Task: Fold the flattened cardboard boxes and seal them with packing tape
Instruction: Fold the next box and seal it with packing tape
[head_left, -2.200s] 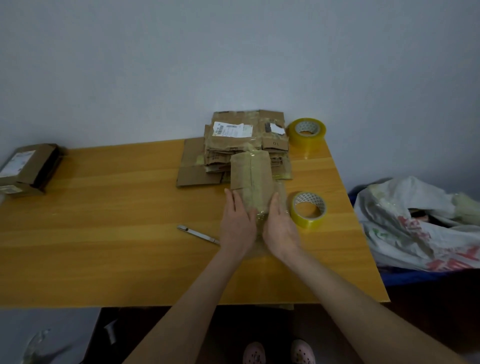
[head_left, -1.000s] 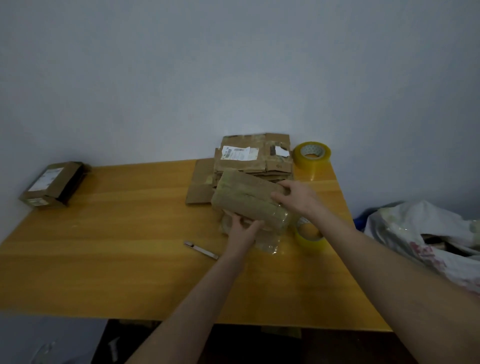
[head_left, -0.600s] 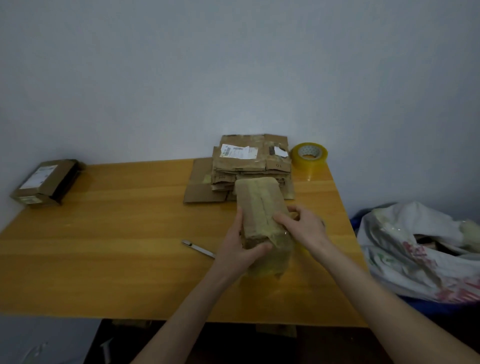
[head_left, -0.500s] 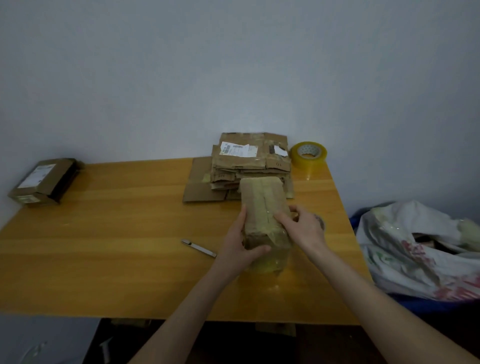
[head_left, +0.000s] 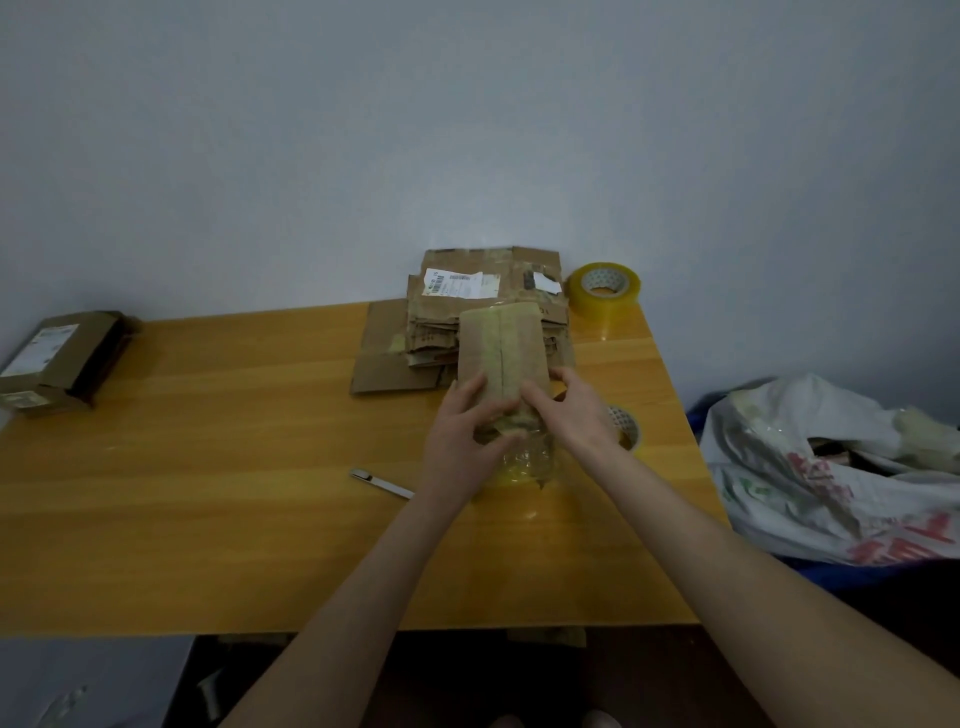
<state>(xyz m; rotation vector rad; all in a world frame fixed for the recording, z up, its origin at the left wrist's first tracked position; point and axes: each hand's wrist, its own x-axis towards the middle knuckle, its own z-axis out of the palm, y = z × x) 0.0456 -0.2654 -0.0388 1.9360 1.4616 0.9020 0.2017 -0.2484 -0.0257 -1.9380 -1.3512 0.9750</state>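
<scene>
A small folded cardboard box (head_left: 501, 353) with tape along its top seam is held upright-long over the wooden table (head_left: 208, 467). My left hand (head_left: 460, 441) grips its near left side, thumb curled under the near end. My right hand (head_left: 574, 408) lies on its right side with fingers pressing the top. A loose flap of clear tape (head_left: 527, 460) hangs from the box's near end. Behind it lies a stack of flattened cardboard boxes (head_left: 483, 291). One yellow tape roll (head_left: 602, 286) stands at the far right corner; another tape roll (head_left: 626, 426) is mostly hidden behind my right wrist.
A metal utility knife (head_left: 382, 482) lies left of my left forearm. A finished box (head_left: 57, 358) sits at the table's far left edge. A white plastic bag (head_left: 841, 467) is off the table's right side. A wall rises close behind the table.
The box was turned from crosswise to lengthwise and brought closer. My right hand shifted from its far end to its right side; my left hand now wraps the near left side.
</scene>
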